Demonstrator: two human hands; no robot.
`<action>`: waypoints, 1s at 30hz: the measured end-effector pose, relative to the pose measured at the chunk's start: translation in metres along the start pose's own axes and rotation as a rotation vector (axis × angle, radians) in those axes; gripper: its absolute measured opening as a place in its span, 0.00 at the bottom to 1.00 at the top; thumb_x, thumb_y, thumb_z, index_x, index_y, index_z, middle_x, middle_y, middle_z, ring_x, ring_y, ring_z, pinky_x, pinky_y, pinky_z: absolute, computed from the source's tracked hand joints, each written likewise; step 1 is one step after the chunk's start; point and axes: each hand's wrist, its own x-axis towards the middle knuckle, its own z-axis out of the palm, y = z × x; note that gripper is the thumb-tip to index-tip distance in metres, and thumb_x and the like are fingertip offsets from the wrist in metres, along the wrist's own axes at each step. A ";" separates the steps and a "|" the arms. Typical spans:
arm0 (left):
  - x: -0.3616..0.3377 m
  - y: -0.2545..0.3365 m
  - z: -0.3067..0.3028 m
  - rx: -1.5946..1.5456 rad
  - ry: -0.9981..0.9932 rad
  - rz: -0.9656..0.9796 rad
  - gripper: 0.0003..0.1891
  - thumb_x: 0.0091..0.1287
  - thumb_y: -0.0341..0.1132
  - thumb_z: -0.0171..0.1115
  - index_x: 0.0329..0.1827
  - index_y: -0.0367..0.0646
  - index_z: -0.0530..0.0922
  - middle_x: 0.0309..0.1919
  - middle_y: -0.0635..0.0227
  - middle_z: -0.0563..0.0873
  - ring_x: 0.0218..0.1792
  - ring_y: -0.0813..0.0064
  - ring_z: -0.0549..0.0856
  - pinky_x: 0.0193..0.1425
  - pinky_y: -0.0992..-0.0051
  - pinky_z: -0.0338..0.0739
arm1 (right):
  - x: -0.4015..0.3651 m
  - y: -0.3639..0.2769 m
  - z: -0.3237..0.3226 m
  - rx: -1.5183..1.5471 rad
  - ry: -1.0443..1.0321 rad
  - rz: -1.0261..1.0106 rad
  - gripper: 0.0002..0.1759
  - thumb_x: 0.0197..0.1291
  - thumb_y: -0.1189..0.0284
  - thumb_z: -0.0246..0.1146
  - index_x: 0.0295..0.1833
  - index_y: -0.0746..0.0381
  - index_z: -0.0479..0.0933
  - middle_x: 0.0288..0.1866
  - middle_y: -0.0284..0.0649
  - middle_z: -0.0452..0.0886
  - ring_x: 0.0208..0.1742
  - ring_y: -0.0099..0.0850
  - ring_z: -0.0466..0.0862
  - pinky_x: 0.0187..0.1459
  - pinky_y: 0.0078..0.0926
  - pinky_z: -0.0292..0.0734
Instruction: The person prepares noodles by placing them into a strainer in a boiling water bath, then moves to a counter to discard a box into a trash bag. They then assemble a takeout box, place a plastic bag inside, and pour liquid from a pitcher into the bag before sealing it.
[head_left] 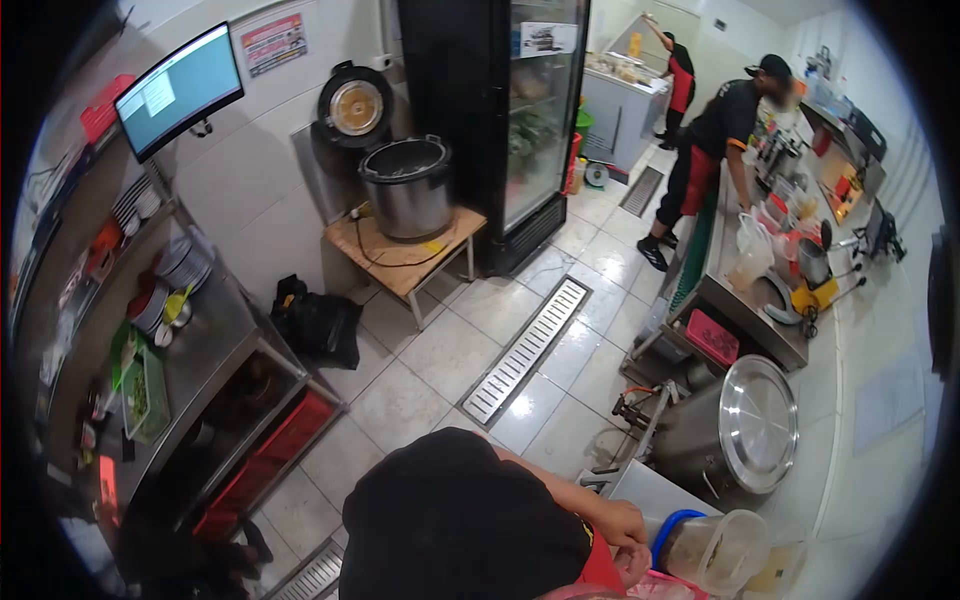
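Observation:
At the bottom edge, my left forearm reaches right from my black sleeve, and my left hand (619,522) has its fingers curled. Just below it is my right hand (632,565), only partly visible, its fingers bent close to the left ones. What they grip, if anything, is hidden. Pink plastic (665,588) lies right beside and under the hands. To their right stands a clear plastic container (722,550) on its side or tilted, with a blue rim (672,535) near my fingers. Part of my red apron (602,572) shows.
A large lidded steel pot (758,425) stands beyond the container. A co-worker (715,140) leans over the right counter; another person (680,75) is farther back. A floor drain (525,350), rice cooker (408,190), black bag (318,325) and left shelf unit (225,350) surround the aisle.

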 end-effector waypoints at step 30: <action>0.058 -0.006 0.075 -0.068 -0.593 0.180 0.08 0.59 0.34 0.54 0.27 0.38 0.75 0.27 0.56 0.78 0.32 0.55 0.78 0.37 0.63 0.72 | -0.126 -0.008 -0.142 -0.452 0.017 0.559 0.18 0.43 0.76 0.62 0.45 0.61 0.76 0.44 0.41 0.78 0.47 0.41 0.74 0.50 0.38 0.68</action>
